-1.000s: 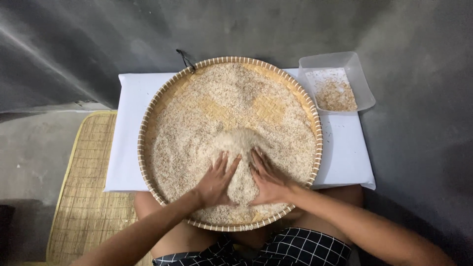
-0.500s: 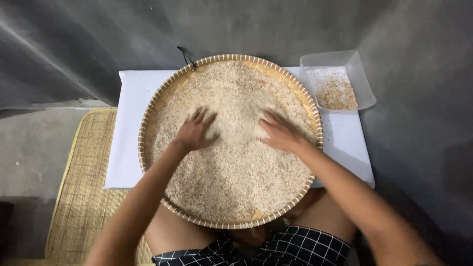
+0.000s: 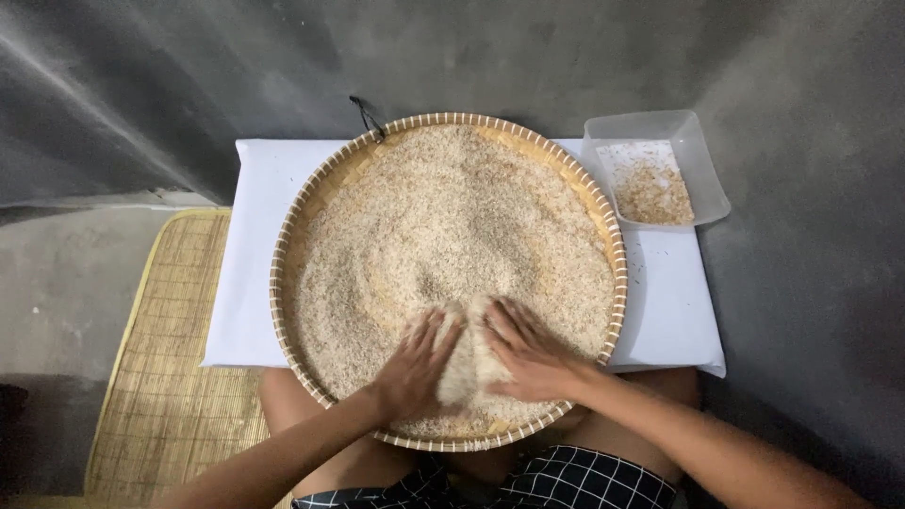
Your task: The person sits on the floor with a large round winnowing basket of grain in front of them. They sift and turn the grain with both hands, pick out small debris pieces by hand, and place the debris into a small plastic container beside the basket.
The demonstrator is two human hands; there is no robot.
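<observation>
Grey concrete floor, w/ a woven mat (image 3: 160,377) at left and a white cloth (image 3: 255,264) under a round woven tray (image 3: 283,292) of rice (image 3: 452,217) resting over the person's lap. Judging by the clear tub (image 3: 702,170) at right w/ only a thin scatter of bits, sorting looked barely begun, most grain still unpicked. Left hand (image 3: 415,368) and right hand (image 3: 533,356) lay flat on the rice near the tray's near edge, fingers (image 3: 426,330) loosely spread, gripping nothing, a small heap banked btwn them.

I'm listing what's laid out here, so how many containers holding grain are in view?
2. The round woven tray of rice lies on the white cloth, with the left hand and right hand in it. The small clear plastic tub sits at the cloth's far right corner.
</observation>
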